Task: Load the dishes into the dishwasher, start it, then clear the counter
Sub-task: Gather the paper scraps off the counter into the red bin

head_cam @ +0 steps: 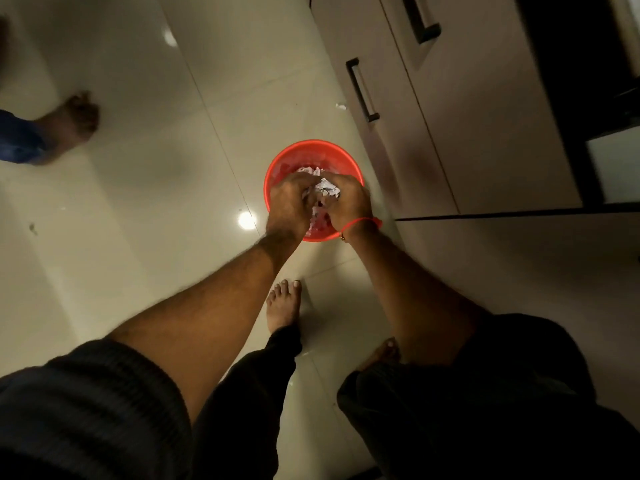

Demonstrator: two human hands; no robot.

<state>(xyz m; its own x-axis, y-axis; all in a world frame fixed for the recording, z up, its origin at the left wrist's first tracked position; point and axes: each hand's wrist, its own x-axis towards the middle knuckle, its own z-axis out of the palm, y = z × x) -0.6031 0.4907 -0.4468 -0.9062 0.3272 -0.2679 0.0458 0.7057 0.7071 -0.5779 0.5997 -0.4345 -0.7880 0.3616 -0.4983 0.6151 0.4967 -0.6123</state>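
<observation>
Head view looks straight down at a glossy pale tiled floor (145,188), where a red bucket (277,164) stands just beside the base of grey cabinets (450,133) with dark bar handles (362,90). Both hands meet over the bucket's mouth. Between them sits a crumpled wad of white paper (325,187), with more white scraps lying inside the bucket beneath it. Curled fingers of the left hand (289,202) close on the wad from the left, and the right hand (349,202) grips the same wad from the right, its fingers bent down around it. A thin red thread (360,223) circles the right wrist. Both forearms are bare, with dark sleeves (86,410) pushed up near the elbows. Below the hands, the person's bare foot (282,306) rests flat on the tiles, with dark trouser legs at either side. A small white scrap (341,106) lies on the floor close to the cabinet base. At the left edge, another person's bare foot (71,119) and a blue trouser hem (17,140) show, blurred.
</observation>
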